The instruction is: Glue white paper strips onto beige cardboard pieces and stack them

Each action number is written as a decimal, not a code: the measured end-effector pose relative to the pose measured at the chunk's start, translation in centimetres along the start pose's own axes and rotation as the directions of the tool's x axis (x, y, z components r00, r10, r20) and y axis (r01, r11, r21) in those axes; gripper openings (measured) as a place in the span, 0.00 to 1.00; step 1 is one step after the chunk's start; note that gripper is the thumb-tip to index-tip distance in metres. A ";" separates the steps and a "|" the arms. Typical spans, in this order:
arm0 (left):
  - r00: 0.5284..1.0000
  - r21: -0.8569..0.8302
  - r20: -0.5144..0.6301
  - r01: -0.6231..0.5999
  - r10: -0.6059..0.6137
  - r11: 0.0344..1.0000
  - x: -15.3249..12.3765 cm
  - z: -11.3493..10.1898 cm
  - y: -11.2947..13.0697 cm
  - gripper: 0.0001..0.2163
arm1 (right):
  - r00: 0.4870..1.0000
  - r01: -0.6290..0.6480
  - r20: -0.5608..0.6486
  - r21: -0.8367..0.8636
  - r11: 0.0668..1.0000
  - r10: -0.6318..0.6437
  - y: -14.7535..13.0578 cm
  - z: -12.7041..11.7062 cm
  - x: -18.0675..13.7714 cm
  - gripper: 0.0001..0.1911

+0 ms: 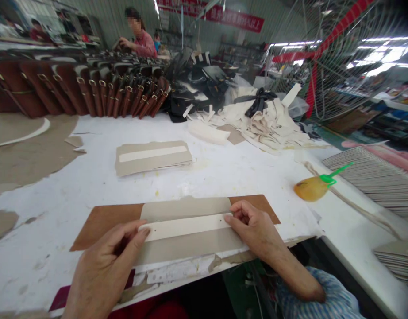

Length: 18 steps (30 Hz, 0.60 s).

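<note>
we're pinching the white strip [187,227] over the grey card [190,248], left grip [102,261] and right grip [255,227] clamped on its ends, and should probably be holding it taut, parallel to the card's long edge.

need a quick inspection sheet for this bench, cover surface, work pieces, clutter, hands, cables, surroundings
Surface: white tabletop, stained, with a ragged front edge.
Work pieces: white strip with a dark dot near each end, across a grey-beige board; brown sheet beneath; stack of boards beyond, another strip on top.
Clutter: heap of pale scraps at the back; amber bottle with green nozzle lying at right.
Hands: left hand holds the strip's left end, right hand its right end.
Cables: none clearly made out.
Surroundings: brown buckled bags at back left, a person in a red top beyond; red-bladed fan at right.
</note>
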<state>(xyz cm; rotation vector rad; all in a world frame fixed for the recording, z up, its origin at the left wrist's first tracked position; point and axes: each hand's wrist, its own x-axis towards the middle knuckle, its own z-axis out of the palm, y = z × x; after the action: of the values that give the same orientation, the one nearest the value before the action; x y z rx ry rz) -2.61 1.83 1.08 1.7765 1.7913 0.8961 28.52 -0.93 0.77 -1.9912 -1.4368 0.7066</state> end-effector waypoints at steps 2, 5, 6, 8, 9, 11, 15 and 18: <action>0.998 0.042 0.037 -0.046 0.045 0.998 0.3 -0.2 -0.4 0.14 | 1.000 -0.007 -0.008 -0.007 1.000 0.007 -0.2 -0.1 0.0 0.09; 0.995 0.089 0.058 -0.086 0.081 0.992 0.6 -0.3 -0.9 0.14 | 0.999 -0.029 -0.015 -0.024 0.999 0.029 -0.4 -0.1 0.0 0.09; 0.995 0.098 0.054 -0.088 0.083 0.991 0.6 -0.4 -1.0 0.15 | 0.999 -0.036 -0.016 -0.030 0.999 0.036 -0.4 -0.1 0.0 0.09; 0.994 0.108 0.055 -0.101 0.095 0.989 0.6 -0.4 -1.1 0.15 | 0.999 -0.047 -0.013 -0.041 0.998 0.046 -0.5 -0.1 0.0 0.09; 0.994 0.108 0.050 -0.106 0.101 0.989 0.6 -0.4 -1.0 0.15 | 0.999 -0.050 -0.013 -0.046 0.998 0.049 -0.6 -0.1 0.0 0.09; 0.993 0.100 0.036 -0.114 0.111 0.988 0.5 -0.4 -0.6 0.14 | 0.999 -0.050 -0.015 -0.058 0.997 0.049 -0.8 -0.1 0.0 0.09; 0.992 0.091 -0.021 -0.124 0.126 0.988 0.3 -0.1 0.2 0.14 | 0.999 -0.052 -0.020 -0.077 0.996 0.051 -1.1 -0.1 0.0 0.09; 0.988 0.109 -0.043 -0.140 0.146 0.984 0.3 0.1 0.0 0.15 | 0.998 -0.055 -0.013 -0.080 0.995 0.054 -1.4 -0.1 0.0 0.09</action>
<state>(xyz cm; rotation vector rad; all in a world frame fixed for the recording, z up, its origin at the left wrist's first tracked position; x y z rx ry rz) -2.59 2.17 1.09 1.9871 1.7902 0.9251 27.71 -0.62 1.83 -2.0994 -1.4303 0.6691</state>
